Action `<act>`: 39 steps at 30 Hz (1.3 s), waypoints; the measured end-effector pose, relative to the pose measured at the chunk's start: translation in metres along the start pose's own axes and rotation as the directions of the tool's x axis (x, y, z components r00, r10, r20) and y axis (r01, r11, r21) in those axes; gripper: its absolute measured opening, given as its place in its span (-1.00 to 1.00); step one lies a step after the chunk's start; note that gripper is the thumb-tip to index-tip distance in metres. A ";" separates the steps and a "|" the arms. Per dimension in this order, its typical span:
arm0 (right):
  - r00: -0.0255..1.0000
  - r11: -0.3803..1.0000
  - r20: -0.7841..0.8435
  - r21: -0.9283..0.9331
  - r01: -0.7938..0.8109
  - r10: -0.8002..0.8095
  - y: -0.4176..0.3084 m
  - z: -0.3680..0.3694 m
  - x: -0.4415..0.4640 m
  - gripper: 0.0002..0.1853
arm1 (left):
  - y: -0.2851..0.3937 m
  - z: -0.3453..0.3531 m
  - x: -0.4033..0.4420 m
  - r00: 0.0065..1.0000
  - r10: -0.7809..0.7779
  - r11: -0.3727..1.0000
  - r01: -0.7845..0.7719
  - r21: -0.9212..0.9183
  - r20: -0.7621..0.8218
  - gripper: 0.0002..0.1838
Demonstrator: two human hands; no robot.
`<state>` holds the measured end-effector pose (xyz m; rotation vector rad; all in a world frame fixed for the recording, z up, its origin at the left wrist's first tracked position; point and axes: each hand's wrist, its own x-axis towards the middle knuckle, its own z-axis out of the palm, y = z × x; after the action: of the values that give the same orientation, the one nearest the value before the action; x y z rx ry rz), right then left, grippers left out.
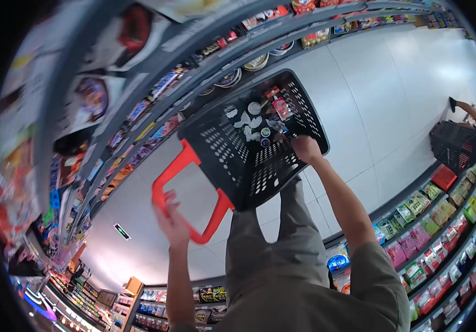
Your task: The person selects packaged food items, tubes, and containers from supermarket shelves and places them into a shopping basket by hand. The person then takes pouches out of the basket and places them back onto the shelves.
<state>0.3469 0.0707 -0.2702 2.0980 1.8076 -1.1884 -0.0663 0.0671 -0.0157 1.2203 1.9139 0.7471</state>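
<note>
A black shopping basket [232,166] with perforated sides hangs tilted in front of my legs, its mouth toward me. My left hand [172,218] is closed around its red handle [210,224], the fingers slightly blurred. My right hand [307,148] reaches over the basket's near right side with its fingers down inside, where they are hidden in shadow. Close to those fingers lie small round containers [265,133]. A pink and red package [282,108] rests against the far wall. White crumpled pieces [249,122] and a whitish round item [254,108] lie deeper in.
Shelves of packaged snacks [166,83] curve along the left. More shelves with colourful bags [409,240] line the right. Pale tiled floor [354,94] runs between them. At far right a person's leg [464,108] shows near another black basket [453,145].
</note>
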 end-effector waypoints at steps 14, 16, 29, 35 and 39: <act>0.953 0.950 -0.077 0.128 -0.283 0.294 0.107 0.175 0.324 -0.53 | 0.004 0.016 -0.003 0.975 -0.123 0.967 0.160 0.199 -0.187 -0.52; 0.915 0.885 0.014 0.248 -0.394 0.403 0.107 0.186 0.344 -0.50 | 0.003 0.027 0.000 0.951 -0.151 0.951 0.214 0.222 -0.269 -0.50; 0.976 0.955 -0.147 -0.227 -0.192 0.161 0.118 0.198 0.315 -0.65 | 0.003 0.005 -0.004 0.967 -0.189 0.949 0.224 0.223 -0.168 -0.44; 0.768 0.701 -0.400 -0.707 0.089 -0.501 0.164 0.200 0.200 -0.82 | 0.020 0.025 0.006 0.971 -0.163 0.975 0.186 0.123 -0.172 -0.52; 0.744 0.840 -0.578 -0.540 -0.042 -0.335 0.141 0.152 0.133 -0.73 | 0.016 0.013 0.006 0.996 -0.077 0.996 0.075 -0.048 -0.040 -0.55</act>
<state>0.3964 0.0507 -0.5114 2.1672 2.2577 0.1464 -0.0493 0.0795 -0.0117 1.1056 1.9548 0.7775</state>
